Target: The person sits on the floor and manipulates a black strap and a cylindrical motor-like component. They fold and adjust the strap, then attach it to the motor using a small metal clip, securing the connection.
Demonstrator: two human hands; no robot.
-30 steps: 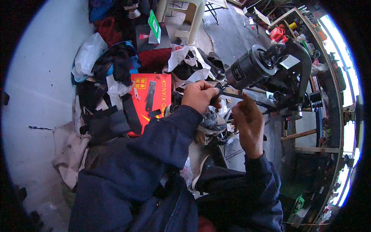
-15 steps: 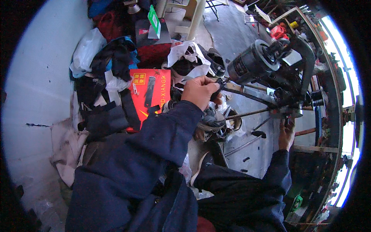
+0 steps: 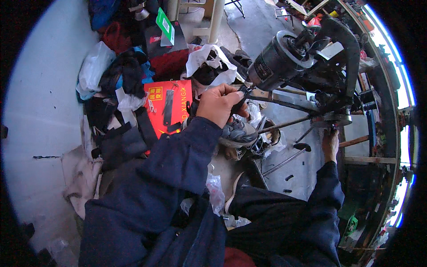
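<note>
Your right hand [image 3: 330,147] has moved under the machine [image 3: 278,62] wheel [image 3: 331,120] at right, grip too hidden to tell; mid-frame, your left hand [image 3: 218,105] pinches a black piece [image 3: 245,92]; upper centre, a white bag [image 3: 195,62] holds dark contents [image 3: 205,74].

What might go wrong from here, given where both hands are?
The left hand is close beside the black machine, so it might get pinched if parts move. The small dark piece it holds could slip. The right hand, partly hidden by the round metal part, might get caught there too.
</note>
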